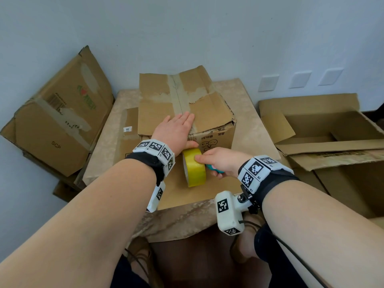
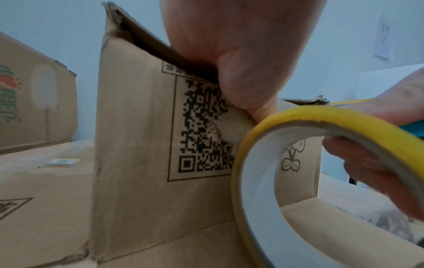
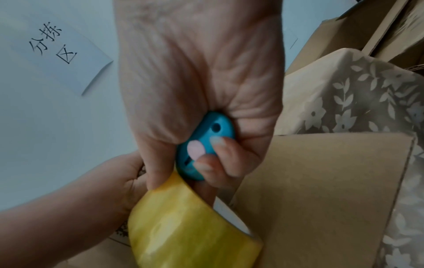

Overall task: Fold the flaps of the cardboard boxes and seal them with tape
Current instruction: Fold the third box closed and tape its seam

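Observation:
A worn cardboard box (image 1: 182,104) stands on the table with its top flaps folded down. My left hand (image 1: 176,129) lies flat on the flaps at the front edge, and its thumb (image 2: 247,81) presses the front face beside a printed QR code. My right hand (image 1: 220,161) holds a yellow tape roll (image 1: 195,169) upright just in front of the box, thumb on the roll's outer face. The same hand's curled fingers grip a teal cutter (image 3: 206,137). A thin strip of yellow tape runs from the tape roll (image 2: 321,116) towards the box top.
The box stands on a flattened cardboard sheet (image 1: 197,194) over a leaf-patterned tablecloth (image 1: 245,113). A taped box (image 1: 60,121) leans against the wall at the left. A large open box (image 1: 332,129) sits at the right.

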`<state>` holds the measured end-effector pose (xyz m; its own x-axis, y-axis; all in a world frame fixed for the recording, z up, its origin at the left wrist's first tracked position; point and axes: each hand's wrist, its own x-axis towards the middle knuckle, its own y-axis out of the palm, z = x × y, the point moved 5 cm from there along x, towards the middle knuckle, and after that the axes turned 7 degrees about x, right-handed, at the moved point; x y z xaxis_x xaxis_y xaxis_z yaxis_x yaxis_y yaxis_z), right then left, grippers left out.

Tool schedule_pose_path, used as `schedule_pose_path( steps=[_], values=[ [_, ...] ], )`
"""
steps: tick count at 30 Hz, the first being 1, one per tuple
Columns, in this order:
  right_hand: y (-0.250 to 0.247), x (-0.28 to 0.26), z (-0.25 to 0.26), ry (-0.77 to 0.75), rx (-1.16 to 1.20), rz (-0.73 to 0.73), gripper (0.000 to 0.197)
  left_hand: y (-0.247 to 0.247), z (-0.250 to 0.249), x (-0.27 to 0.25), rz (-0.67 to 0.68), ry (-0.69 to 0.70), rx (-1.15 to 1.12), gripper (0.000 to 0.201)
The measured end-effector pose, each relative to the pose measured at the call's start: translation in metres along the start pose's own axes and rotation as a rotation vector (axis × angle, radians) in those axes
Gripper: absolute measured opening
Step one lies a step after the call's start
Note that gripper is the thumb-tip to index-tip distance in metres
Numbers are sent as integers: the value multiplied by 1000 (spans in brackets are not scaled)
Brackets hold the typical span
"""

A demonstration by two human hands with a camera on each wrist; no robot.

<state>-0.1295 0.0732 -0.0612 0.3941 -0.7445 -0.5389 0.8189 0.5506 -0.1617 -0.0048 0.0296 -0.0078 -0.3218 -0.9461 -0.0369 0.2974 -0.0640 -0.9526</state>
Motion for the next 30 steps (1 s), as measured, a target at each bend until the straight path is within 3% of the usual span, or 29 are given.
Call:
schedule_pose_path(
  steps=[5,12,21,30],
  values=[
    [-1,9,2,60,-38,-8,29,0,0,0,-10,-9,3,89],
    [-8,23,2,160,-83,-42,47,2,0,0,-17,-26,-5,90],
    [-10,31,12,201,-126,-69,38,0,-2,0,-45,-47,-16,93],
    [-8,21,17,211,-197,-124,42,-17,4,-7,99,42,-98,98]
  ],
)
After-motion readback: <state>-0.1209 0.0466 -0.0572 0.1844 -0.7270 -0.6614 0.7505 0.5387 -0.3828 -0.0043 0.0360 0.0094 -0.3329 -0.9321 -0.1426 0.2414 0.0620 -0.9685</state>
